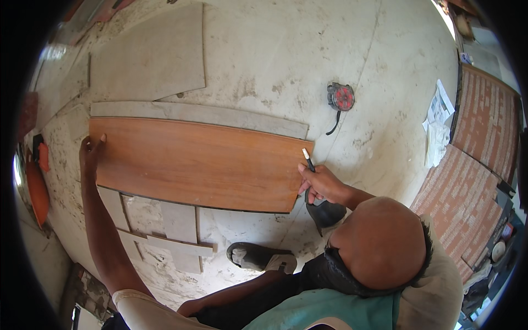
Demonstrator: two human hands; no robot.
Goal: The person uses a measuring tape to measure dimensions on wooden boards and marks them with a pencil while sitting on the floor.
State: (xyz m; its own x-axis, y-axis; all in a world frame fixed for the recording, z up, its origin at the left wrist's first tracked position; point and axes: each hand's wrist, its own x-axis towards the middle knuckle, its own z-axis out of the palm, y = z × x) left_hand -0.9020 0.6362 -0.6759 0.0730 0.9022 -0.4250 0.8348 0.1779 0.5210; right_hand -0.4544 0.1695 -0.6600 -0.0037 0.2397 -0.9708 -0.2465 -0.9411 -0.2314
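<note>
A long wood-grain board [198, 163] lies before me on the pale floor, over several thin grey pieces. My left hand [94, 150] grips its left end, the thumb on the top face. At the board's right end is my right hand [321, 181], which holds a black pen [309, 163] with a white tip pointing up over the corner; some of its fingers are by the board's edge. A tape measure [341, 97] with red parts and a black strap rests on the floor beyond the right end.
A grey strip [198, 117] runs along the board's far edge, and a large grey sheet [148, 53] lies beyond it. Smaller grey pieces [179, 222] are on the near side. Brown-and-white patterned panels [458, 206] and crumpled plastic [437, 140] are at right; an orange object [37, 187] is far left.
</note>
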